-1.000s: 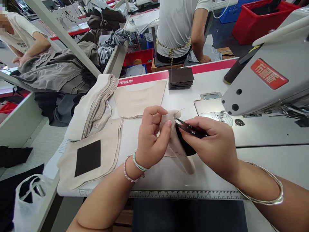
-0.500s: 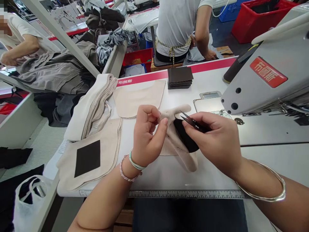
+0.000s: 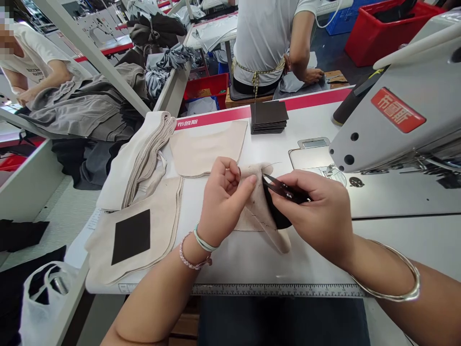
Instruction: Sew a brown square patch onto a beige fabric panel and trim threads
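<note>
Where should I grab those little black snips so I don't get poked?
Best by the handle end, coming from the right, I think. The right hand wraps around that end of the black snips, while the two slim, pointed blades stick out left, slightly apart, toward the beige cloth and the left hand. Keep your fingers behind the blades.

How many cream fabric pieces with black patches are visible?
2: one flat cream piece at front left, one bent cream piece between left hand and right hand. Folded cream stack may hide more.
</note>
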Motion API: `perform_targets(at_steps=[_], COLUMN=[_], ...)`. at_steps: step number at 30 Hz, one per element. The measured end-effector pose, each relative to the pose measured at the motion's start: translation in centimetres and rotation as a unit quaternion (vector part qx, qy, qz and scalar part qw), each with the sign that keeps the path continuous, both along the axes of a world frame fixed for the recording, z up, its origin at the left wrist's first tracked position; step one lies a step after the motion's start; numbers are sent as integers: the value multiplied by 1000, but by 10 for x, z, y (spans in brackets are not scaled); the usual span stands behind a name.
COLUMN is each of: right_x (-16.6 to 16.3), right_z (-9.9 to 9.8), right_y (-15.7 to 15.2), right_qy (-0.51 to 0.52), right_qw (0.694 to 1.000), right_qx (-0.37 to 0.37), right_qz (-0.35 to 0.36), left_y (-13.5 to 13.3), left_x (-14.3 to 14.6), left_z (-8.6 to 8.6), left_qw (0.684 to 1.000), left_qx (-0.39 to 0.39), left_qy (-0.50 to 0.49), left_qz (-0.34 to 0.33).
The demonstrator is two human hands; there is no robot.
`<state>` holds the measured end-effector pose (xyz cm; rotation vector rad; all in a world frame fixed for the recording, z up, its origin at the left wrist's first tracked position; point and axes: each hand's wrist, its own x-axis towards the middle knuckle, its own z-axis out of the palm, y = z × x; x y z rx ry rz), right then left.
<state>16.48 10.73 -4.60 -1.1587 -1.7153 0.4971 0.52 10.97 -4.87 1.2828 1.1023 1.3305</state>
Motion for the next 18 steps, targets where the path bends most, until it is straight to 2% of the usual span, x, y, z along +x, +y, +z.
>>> perform_targets(at_steps=[4, 7, 10, 11, 13, 15, 18], right_x=[-1, 0, 1, 1, 1, 1, 2], right_z=[-2, -2, -1, -1, 0, 1, 3], right_y=[0, 1, 2, 2, 2, 2, 2], right_qy=[16, 31, 42, 46, 54, 73, 123], right_qw=[1000, 999, 998, 998, 997, 995, 988], right_qx=[-15, -23, -40, -47, -58, -58, -75], right_qz=[7, 4, -3, -3, -2, -17, -47], left_y=[1, 1, 1, 1, 1, 3, 10], left_x=[0, -3, -5, -5, -4, -3, -3], left_z=[3, 3, 1, 0, -1, -3, -5], left_qw=[996, 991, 974, 966, 962, 978, 986], left_qx=[-65, -77, -114, -135, -161, -159, -130], left_qy=[-3, 61, 129, 154, 178, 111, -94], left_qz=[-59, -89, -147, -156, -130, -83, -35])
